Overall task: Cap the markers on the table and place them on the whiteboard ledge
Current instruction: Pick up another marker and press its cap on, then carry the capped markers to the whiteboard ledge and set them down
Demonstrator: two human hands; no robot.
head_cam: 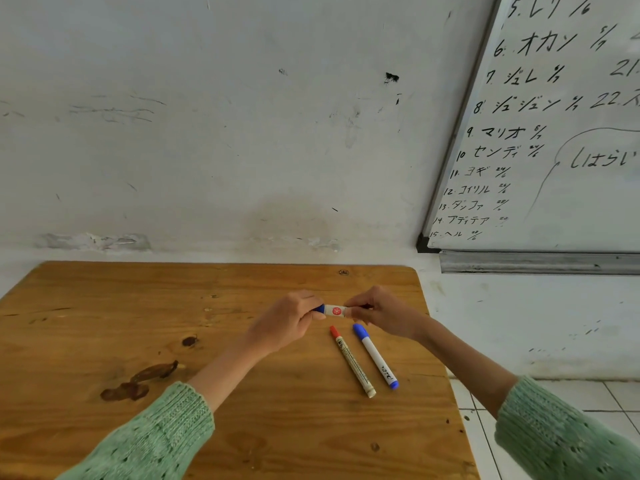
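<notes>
Both hands hold one white marker point(335, 310) with a red round logo level above the wooden table point(104, 306). My left hand point(287, 323) grips its blue capped end. My right hand point(384, 315) pinches the other end, which is hidden by the fingers. Just in front of the hands lie two capped markers side by side: a red-capped marker point(353, 362) with a pale printed barrel and a blue-capped marker point(375, 356) with a white barrel. The metal whiteboard ledge point(540, 263) runs under the whiteboard point(554, 168) at the upper right.
A scuffed white wall stands behind the table. The table's right edge lies close to the markers, with white floor tiles point(588, 403) beyond it. Dark knots mark the wood at the front left. Green knitted sleeves cover both forearms.
</notes>
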